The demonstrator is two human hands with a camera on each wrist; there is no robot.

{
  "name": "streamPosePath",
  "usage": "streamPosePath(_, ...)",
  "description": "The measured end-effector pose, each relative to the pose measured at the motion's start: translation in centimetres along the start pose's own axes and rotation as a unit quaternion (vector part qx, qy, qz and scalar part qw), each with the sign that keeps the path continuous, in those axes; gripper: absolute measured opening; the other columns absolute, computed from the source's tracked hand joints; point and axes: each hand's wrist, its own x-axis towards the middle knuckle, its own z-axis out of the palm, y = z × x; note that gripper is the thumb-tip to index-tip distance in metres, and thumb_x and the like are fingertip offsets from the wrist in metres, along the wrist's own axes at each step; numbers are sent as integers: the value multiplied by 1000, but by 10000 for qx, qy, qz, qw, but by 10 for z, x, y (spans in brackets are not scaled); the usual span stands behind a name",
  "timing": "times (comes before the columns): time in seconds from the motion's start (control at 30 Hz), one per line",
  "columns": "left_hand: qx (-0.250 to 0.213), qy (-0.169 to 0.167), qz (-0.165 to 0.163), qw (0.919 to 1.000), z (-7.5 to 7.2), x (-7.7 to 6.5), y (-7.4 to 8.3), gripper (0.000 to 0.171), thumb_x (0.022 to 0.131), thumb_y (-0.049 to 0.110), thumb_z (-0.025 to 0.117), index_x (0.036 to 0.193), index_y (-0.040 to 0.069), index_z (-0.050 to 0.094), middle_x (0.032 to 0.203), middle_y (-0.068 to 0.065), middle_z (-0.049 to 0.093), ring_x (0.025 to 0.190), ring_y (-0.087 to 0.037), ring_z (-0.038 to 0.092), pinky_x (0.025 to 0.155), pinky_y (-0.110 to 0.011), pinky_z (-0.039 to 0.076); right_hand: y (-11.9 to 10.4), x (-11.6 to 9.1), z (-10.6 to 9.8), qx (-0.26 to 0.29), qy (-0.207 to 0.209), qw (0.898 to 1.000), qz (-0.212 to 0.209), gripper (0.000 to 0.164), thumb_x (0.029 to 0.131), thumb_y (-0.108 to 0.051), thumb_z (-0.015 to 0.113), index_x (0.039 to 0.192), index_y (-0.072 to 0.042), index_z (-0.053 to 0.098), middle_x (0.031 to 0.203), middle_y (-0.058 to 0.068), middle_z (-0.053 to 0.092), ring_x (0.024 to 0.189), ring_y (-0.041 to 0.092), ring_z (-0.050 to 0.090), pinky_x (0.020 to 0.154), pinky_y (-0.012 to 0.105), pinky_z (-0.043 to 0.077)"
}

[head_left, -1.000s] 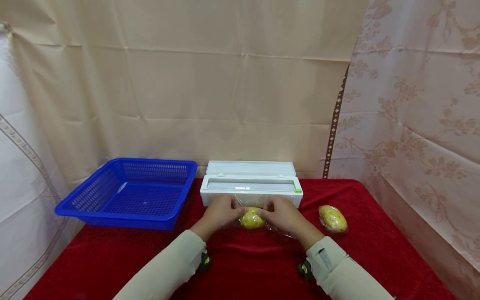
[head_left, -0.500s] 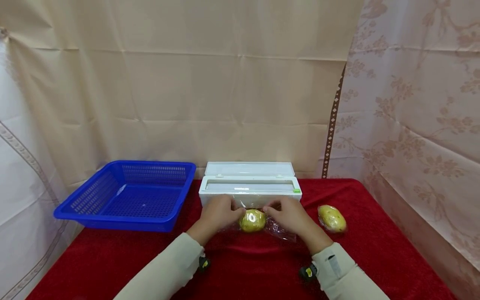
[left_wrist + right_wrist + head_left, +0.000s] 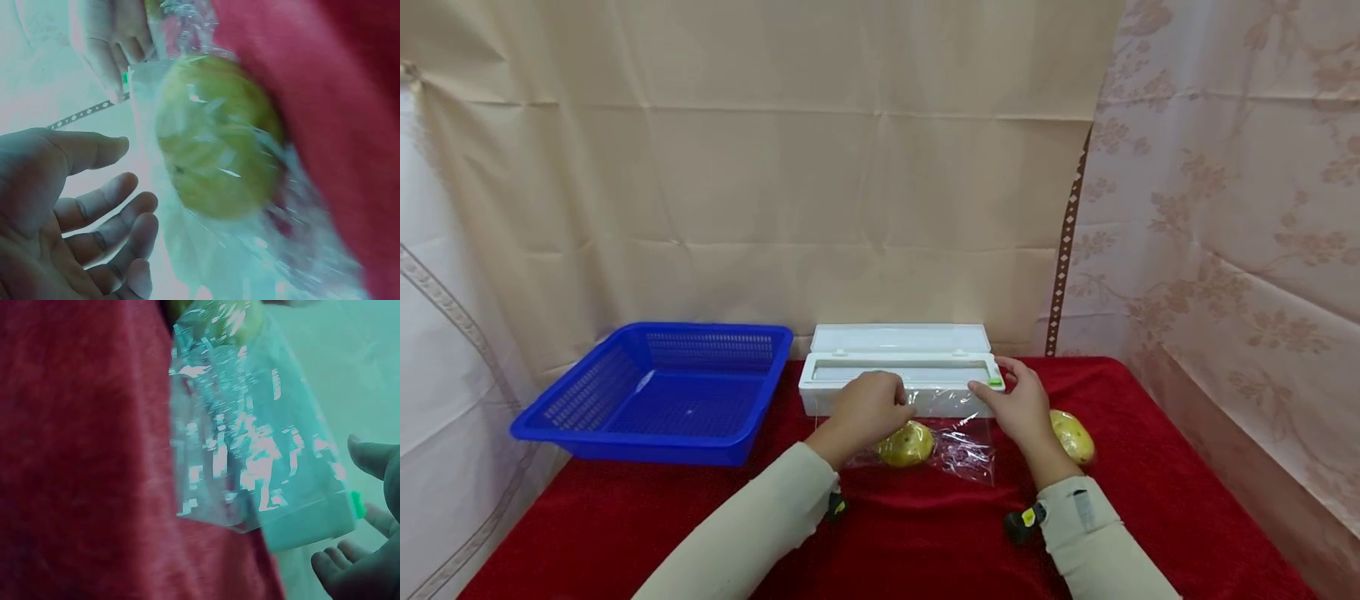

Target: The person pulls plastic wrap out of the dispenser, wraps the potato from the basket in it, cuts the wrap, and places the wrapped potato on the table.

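A yellow potato (image 3: 910,444) lies on clear cling film (image 3: 966,454) that stretches from the front of a white cling film dispenser (image 3: 817,402) onto the cloth. My left hand (image 3: 867,410) hovers over the potato's left side near the dispenser; in the left wrist view its fingers (image 3: 119,231) are loosely bent with nothing between them. At the dispenser's right end, my right hand (image 3: 1022,410) spreads its thumb and fingers around the corner by the green slider (image 3: 995,382). Film covers the potato (image 3: 219,137) in the left wrist view.
A second potato (image 3: 1072,437), wrapped in film, sits just right of my right hand. On the left stands a blue plastic basket (image 3: 647,442). The dispenser's lid (image 3: 901,337) is raised at the back. Red cloth (image 3: 917,542) covers the table, with a beige curtain (image 3: 760,208) behind.
Both hands have let go of the film at the potato. The right hand has moved right to the dispenser's end; the left has risen slightly toward the dispenser. The film now lies more spread out.
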Motion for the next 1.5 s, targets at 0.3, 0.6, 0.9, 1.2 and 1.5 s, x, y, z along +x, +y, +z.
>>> streamPosePath(0.3, 461, 241, 488, 9975, 12, 43, 45, 20, 92, 41, 77, 99, 22, 78, 96, 8, 74, 87, -12, 66, 74, -35, 53, 11, 1, 1, 795, -56, 9965, 251, 60, 90, -27, 83, 141, -5, 61, 140, 20, 63, 115, 30, 63, 76, 9, 48)
streamPosePath(0.6, 199, 360, 622, 9972, 33, 68, 65, 14, 95, 36, 74, 104, 27, 80, 99, 10, 76, 97, -11, 69, 88, -41, 50, 16, 0, -8, 665, -278, 9974, 100, 63, 85, -16, 86, 141, -1, 60, 137, 23, 65, 110, 30, 67, 72, 13, 52)
streamPosePath(0.9, -315, 427, 443, 9976, 47, 80, 71, 14, 92, 38, 78, 103, 30, 82, 101, 10, 78, 96, -10, 69, 86, -38, 45, 22, 3, -9, 778, -290, 9965, 65, 57, 85, -12, 85, 137, -1, 64, 136, 23, 66, 116, 35, 69, 76, 12, 53)
streamPosePath(1.2, -117, 405, 383, 9984, 61, 86, 83, 15, 89, 43, 80, 102, 36, 83, 99, 14, 78, 94, -10, 68, 86, -39, 42, 23, 4, -9, 565, -133, 9983, 110, 48, 87, -9, 82, 133, -2, 68, 132, 24, 67, 114, 31, 69, 75, 11, 52)
streamPosePath(1.5, 32, 452, 265, 9986, 66, 90, 83, 9, 91, 40, 78, 98, 36, 83, 98, 17, 77, 95, -14, 65, 87, -40, 41, 22, 3, -9, 493, -125, 9983, 298, 48, 88, -13, 82, 134, -6, 68, 134, 21, 67, 111, 29, 68, 72, 13, 52)
